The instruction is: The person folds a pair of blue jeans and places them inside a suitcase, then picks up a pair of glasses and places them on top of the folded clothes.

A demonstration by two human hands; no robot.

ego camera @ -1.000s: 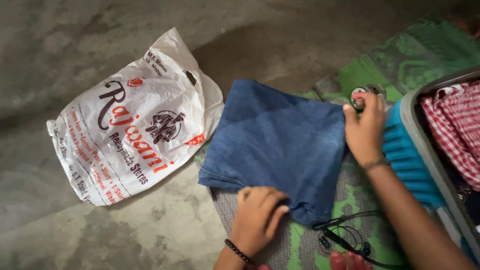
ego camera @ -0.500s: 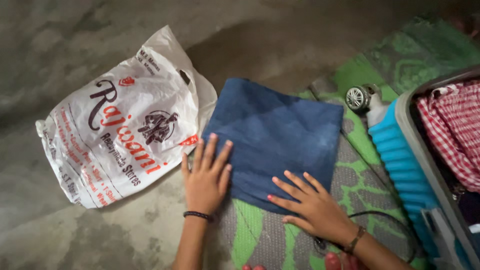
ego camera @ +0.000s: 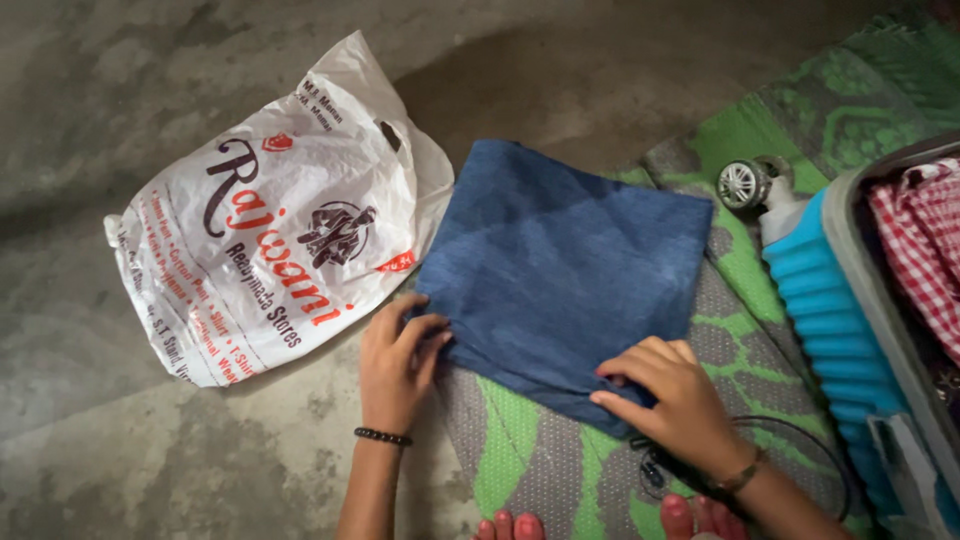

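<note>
While you kneel over the folded blue denim cloth (ego camera: pixel 560 270), both of your hands are pinching its near edge. Your left hand (ego camera: pixel 395 360), with a dark bead bracelet (ego camera: pixel 382 436) at the wrist, grips the near left corner between thumb and fingers, right where the cloth meets the bare concrete floor (ego camera: pixel 150 90). Your right hand (ego camera: pixel 670 400), wearing a thin bangle (ego camera: pixel 738 478), has its fingers curled over the near right corner, pressing down on it and taking hold of the fabric.

That cloth lies flat as a rough square, partly on the green and grey woven mat (ego camera: pixel 560 470) and partly on the floor. Its far left side just touches the white plastic shopping bag (ego camera: pixel 270 220), which has red and dark printing and lies crumpled on the concrete beside it.

To your right sits an open blue ribbed suitcase (ego camera: pixel 820 310), its wheel (ego camera: pixel 742 183) turned toward the cloth and close to the cloth's right edge. Red and white checked fabric (ego camera: pixel 925 240) shows inside the case. A black cable (ego camera: pixel 800 440) curls on the mat just behind your right wrist, and your toes with painted nails (ego camera: pixel 515 526) show at the bottom edge.
</note>
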